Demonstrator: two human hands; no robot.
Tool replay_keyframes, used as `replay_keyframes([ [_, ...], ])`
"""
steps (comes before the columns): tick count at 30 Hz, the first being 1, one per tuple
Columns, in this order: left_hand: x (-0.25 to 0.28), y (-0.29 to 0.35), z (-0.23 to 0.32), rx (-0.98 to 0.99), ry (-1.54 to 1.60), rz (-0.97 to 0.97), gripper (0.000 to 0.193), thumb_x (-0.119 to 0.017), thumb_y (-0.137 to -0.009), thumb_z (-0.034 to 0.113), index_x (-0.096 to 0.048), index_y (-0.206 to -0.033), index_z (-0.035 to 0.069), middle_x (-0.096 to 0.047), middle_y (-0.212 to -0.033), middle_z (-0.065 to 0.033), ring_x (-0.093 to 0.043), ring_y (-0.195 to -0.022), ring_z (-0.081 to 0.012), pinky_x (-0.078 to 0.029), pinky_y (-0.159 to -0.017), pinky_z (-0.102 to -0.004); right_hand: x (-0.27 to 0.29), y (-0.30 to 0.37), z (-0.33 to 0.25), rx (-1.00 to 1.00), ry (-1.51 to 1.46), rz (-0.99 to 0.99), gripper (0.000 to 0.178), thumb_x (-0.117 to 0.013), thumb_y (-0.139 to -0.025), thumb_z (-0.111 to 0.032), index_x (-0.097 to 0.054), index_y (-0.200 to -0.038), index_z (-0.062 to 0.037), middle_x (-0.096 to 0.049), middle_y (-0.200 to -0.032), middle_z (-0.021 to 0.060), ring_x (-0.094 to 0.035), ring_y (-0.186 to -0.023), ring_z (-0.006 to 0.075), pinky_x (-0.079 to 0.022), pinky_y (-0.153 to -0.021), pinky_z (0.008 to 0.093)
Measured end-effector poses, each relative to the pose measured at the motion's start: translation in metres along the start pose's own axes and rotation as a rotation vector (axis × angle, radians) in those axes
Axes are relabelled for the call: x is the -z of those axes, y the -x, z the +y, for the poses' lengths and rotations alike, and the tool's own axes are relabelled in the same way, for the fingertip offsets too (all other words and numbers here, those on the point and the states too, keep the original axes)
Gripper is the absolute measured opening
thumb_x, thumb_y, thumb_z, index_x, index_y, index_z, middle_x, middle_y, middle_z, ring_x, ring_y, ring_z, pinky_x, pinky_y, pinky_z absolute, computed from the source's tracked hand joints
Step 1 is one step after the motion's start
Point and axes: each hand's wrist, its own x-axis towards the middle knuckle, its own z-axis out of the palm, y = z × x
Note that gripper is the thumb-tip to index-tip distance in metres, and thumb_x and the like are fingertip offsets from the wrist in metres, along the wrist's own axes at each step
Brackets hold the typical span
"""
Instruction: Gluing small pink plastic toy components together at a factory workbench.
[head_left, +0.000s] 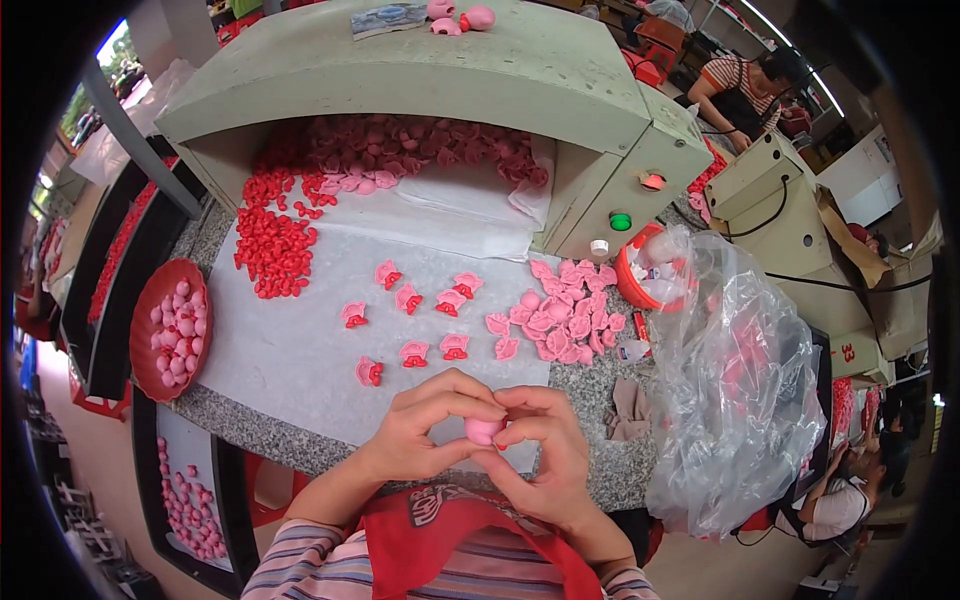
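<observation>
Over the near edge of the white sheet, my left hand (428, 425) and my right hand (547, 447) meet with bent fingers. Between their fingertips is a small round pink plastic piece (483, 431), pinched from both sides; a bit of red shows at its right. Beyond my hands lie several pink shell-like pieces joined to red bow-like parts (414, 353). A pile of loose pink pieces (570, 315) is at the right of the sheet, and a heap of small red parts (275, 250) is at its far left.
A grey metal box-like machine (400, 85) with an open front holds more pink and red pieces. At left stand a red bowl (140, 345) of pink balls and a black tray (150, 500). An orange tub (632, 285) and clear plastic bag (740, 400) are at right. Other people sit farther back.
</observation>
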Motion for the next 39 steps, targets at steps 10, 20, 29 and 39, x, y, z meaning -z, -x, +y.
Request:
replay_keyframes([
  [10,-0.010,0.002,-0.001,-0.005,-0.041,0.115,0.031,-0.069,-0.064,-0.005,-0.061,-0.093,0.002,-0.057,-0.096,-0.0111,-0.058,-0.087,-0.0192,-0.048,-0.075,-0.0286,0.001,-0.006,0.002,0.020,-0.021,0.032,0.022,-0.070,-0.067,0.002,-0.058,-0.085,-0.0027,-0.054,-0.106,0.0177,-0.058,-0.091,0.0252,-0.048,-0.076,0.0316],
  [20,-0.019,0.004,-0.001,0.076,0.342,0.168,0.038,-0.071,-0.064,-0.008,-0.056,-0.098,-0.001,-0.048,-0.101,-0.0112,-0.054,-0.094,-0.0190,-0.050,-0.081,-0.0308,0.013,0.000,0.015,-0.114,-0.357,-0.047,0.031,-0.057,-0.067,0.012,-0.056,-0.097,0.0047,-0.051,-0.109,0.0187,-0.051,-0.103,0.0255,-0.042,-0.088,0.0359],
  [29,-0.017,0.006,-0.004,0.132,0.279,0.150,0.040,-0.074,-0.064,-0.004,-0.056,-0.099,0.000,-0.052,-0.101,-0.0115,-0.056,-0.093,-0.0185,-0.050,-0.081,-0.0311,0.010,0.001,0.018,-0.174,-0.392,-0.011,0.029,-0.059,-0.067,0.013,-0.057,-0.095,0.0038,-0.051,-0.106,0.0165,-0.051,-0.100,0.0234,-0.042,-0.086,0.0335],
  [39,-0.015,0.008,-0.007,0.293,0.589,0.128,0.040,-0.065,-0.068,-0.011,-0.053,-0.105,-0.002,-0.052,-0.109,-0.0134,-0.054,-0.101,-0.0202,-0.049,-0.084,-0.0321,0.010,-0.003,0.016,-0.118,-0.258,0.013,0.031,-0.062,-0.066,0.010,-0.058,-0.095,0.0019,-0.052,-0.104,0.0147,-0.052,-0.098,0.0225,-0.042,-0.085,0.0331],
])
